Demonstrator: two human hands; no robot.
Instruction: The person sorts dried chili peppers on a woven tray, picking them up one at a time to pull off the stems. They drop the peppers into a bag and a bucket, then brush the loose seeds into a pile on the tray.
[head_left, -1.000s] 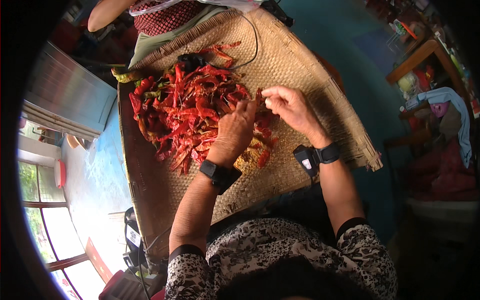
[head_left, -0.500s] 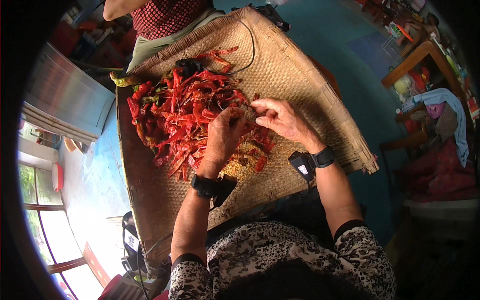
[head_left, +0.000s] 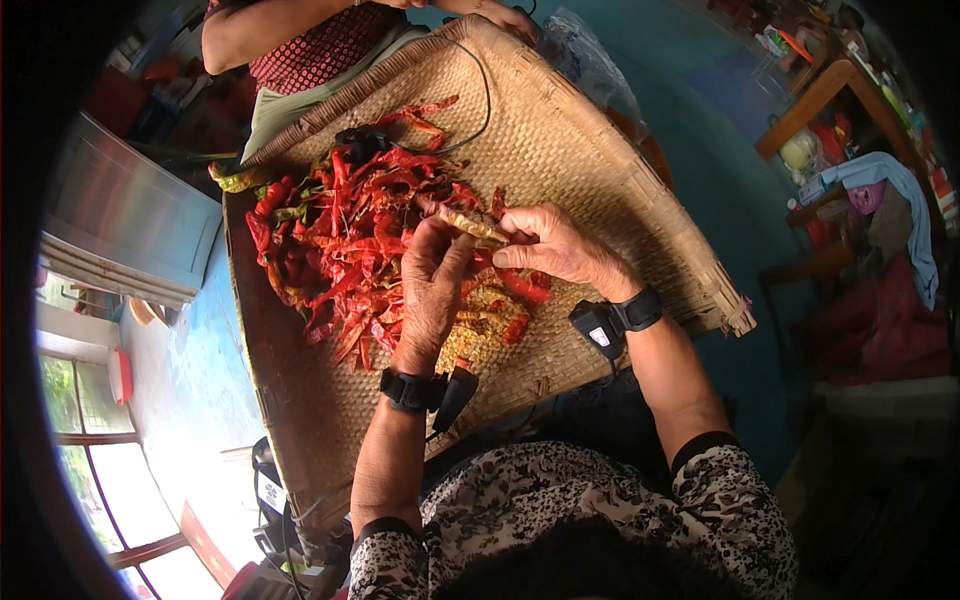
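A pale, yellowish-brown dried chili pepper (head_left: 468, 222) is stretched between my two hands, above the pile. My left hand (head_left: 430, 285) pinches it at its left part with thumb and fingertips. At its right end, the fingertips of my right hand (head_left: 562, 246) are closed on it. Below and to the left lies a heap of red dried chili peppers (head_left: 350, 215), some split or wrinkled. Loose yellow seeds (head_left: 485, 325) have gathered beside my left hand, near the front of the woven tray (head_left: 590, 150). Black straps with small devices circle both my wrists.
A black device (head_left: 362, 146) with a cable rests on the heap's far side. Beyond the tray stands another person (head_left: 320, 45), one hand by its far edge. A clear plastic bag (head_left: 590, 62) is behind the tray. Cloths hang over wooden furniture (head_left: 850, 100) at right.
The pale chili now shows plainly between my hands, which have drawn slightly lower. The other person's forearms have come into view, and a clear plastic bag has appeared behind the tray.
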